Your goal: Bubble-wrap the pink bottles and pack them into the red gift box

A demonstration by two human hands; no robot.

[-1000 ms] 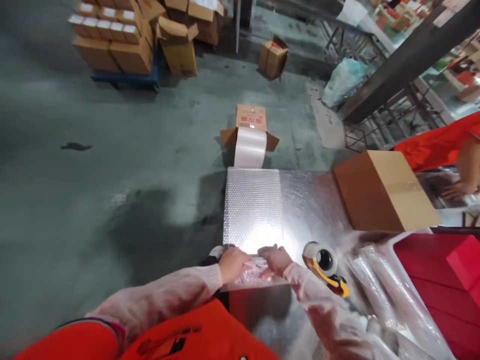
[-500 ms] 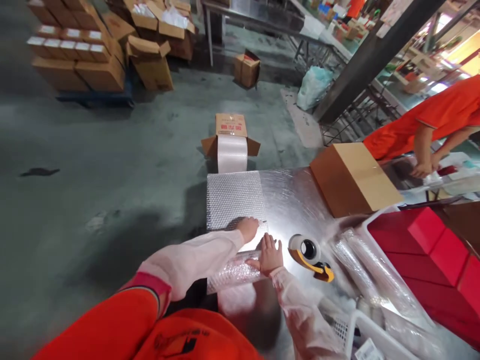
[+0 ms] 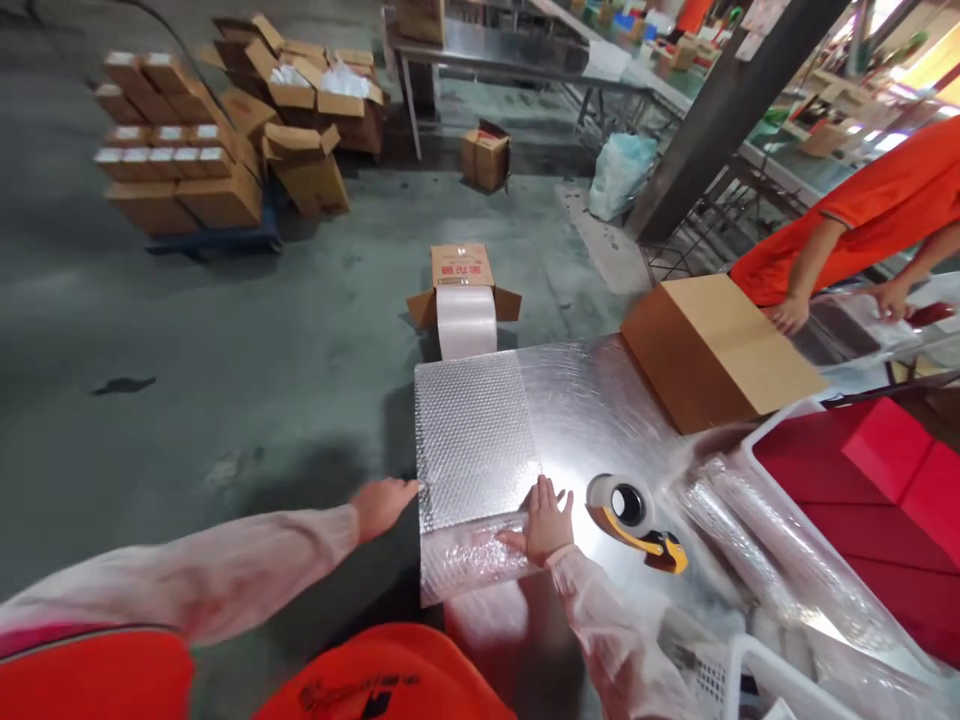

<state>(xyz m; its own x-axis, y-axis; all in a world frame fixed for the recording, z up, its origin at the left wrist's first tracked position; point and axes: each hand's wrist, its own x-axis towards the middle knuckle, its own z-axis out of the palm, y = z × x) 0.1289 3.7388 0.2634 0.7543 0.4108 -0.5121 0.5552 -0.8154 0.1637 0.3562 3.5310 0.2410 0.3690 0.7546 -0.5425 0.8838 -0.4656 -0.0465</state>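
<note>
A sheet of bubble wrap point(image 3: 476, 430) lies flat along the left part of the metal table point(image 3: 574, 400), its near end rolled or bundled into a bubble-wrap roll point(image 3: 472, 560) at the front edge. My right hand point(image 3: 550, 525) presses on the right end of that roll, fingers spread. Just off the table's left edge, my left hand point(image 3: 384, 507) is closed, its fingertips at the side of the sheet. What it pinches, if anything, is too small to make out. Right of my right hand sits a tape dispenser point(image 3: 637, 530) with a yellow handle.
A carton point(image 3: 720, 345) stands at the table's far right, near a co-worker's hands point(image 3: 791, 313). Wrapped tubes point(image 3: 739, 530) lie beside a white bin of red boxes point(image 3: 817, 480). Beyond the table, an open carton point(image 3: 461, 265) feeds out a bubble-wrap strip. Stacked boxes point(image 3: 184, 195) stand far left.
My left hand has swept left across the sheet, from near my right hand to beyond the table's left edge. My right hand stays on the roll.
</note>
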